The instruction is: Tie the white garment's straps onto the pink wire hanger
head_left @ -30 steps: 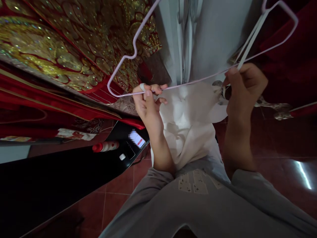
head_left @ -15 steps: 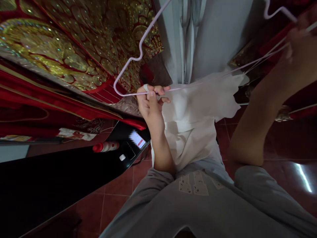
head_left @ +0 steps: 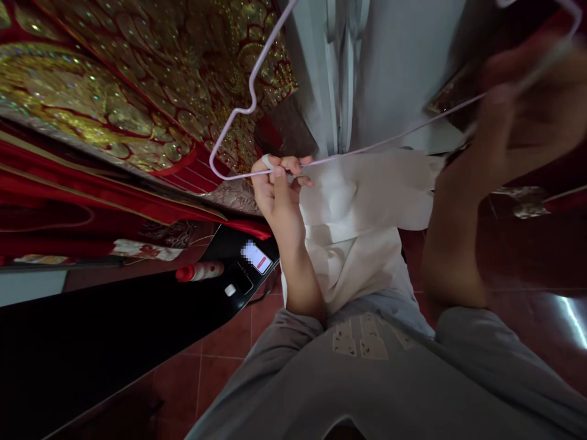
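My left hand (head_left: 283,186) is closed around the lower bar of a pale pink clothes hanger (head_left: 252,88), near its left corner. A white band circles one finger of that hand. At the far right, my right hand (head_left: 527,110) is raised by the other end of the hanger. Motion smears its fingers, so their grip is unclear. A white cloth garment (head_left: 371,195) hangs below the bar and drapes down in front of my body. The hanger's hook lies outside the view.
Red garments with gold sequins (head_left: 151,91) hang on the left. Below them, a black table (head_left: 114,330) holds a red-capped bottle (head_left: 199,271), a lit phone (head_left: 257,258) and a small white case (head_left: 230,290). Grey panels (head_left: 398,73) stand ahead. The floor (head_left: 220,342) has red tiles.
My right hand has moved inward and a little lower. Thin strands that stretched from the garment to it no longer show, and the garment's right side hangs lower. My left hand keeps its hold.
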Tool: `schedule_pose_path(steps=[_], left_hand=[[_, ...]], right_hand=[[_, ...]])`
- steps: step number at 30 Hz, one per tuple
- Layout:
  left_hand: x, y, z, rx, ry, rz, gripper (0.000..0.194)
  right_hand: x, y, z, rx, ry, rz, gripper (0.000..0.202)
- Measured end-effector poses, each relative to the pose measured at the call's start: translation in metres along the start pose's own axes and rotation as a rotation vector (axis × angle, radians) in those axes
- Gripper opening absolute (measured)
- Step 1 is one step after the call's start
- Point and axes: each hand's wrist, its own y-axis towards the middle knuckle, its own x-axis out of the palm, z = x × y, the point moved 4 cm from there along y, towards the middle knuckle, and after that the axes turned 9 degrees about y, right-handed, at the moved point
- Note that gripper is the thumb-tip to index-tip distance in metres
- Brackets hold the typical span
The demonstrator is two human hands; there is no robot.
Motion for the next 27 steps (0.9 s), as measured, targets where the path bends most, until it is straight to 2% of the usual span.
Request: schedule_pose_path(steps=[1, 3, 5, 8, 12, 14, 17, 19, 21, 24, 27], left_hand=[[-0.001, 0.0, 0.0, -0.011, 0.01, -0.006, 0.034], [-0.002, -0.001, 0.0, -0.021, 0.014, -0.03, 0.036], [-0.004, 0.0, 0.0, -0.009, 0.007, -0.045, 0.035], [-0.019, 0.005, -0.001, 0.043, 0.014, 0.019, 0.029], [-0.061, 0.018, -0.008, 0.142, 0.062, 0.238, 0.028], [-0.083, 0.023, -0.008, 0.208, 0.106, 0.358, 0.029], [-0.099, 0.03, -0.002, 0.272, 0.151, 0.434, 0.023], [-0.098, 0.036, 0.007, 0.263, 0.155, 0.379, 0.017], [-0.09, 0.045, 0.016, 0.174, 0.147, 0.267, 0.014], [-0.072, 0.061, 0.03, -0.017, 0.159, 0.07, 0.014], [-0.053, 0.076, 0.045, -0.105, 0.218, -0.092, 0.013]], right_hand=[[0.009, -0.006, -0.011, -0.112, -0.047, -0.025, 0.021], [0.033, -0.016, -0.022, -0.107, -0.146, -0.262, 0.021], [0.048, -0.024, -0.027, -0.042, -0.195, -0.403, 0.028], [0.05, -0.029, -0.033, 0.021, -0.198, -0.351, 0.028], [0.046, -0.03, -0.035, 0.157, -0.209, -0.284, 0.028], [0.046, -0.029, -0.036, 0.183, -0.196, -0.295, 0.027], [0.047, -0.03, -0.033, 0.173, -0.16, -0.291, 0.03], [0.047, -0.031, -0.03, 0.147, -0.16, -0.275, 0.03], [0.047, -0.032, -0.027, 0.116, -0.161, -0.26, 0.029], [0.047, -0.034, -0.024, 0.111, -0.165, -0.251, 0.027], [0.046, -0.037, -0.021, 0.15, -0.199, -0.213, 0.028]])
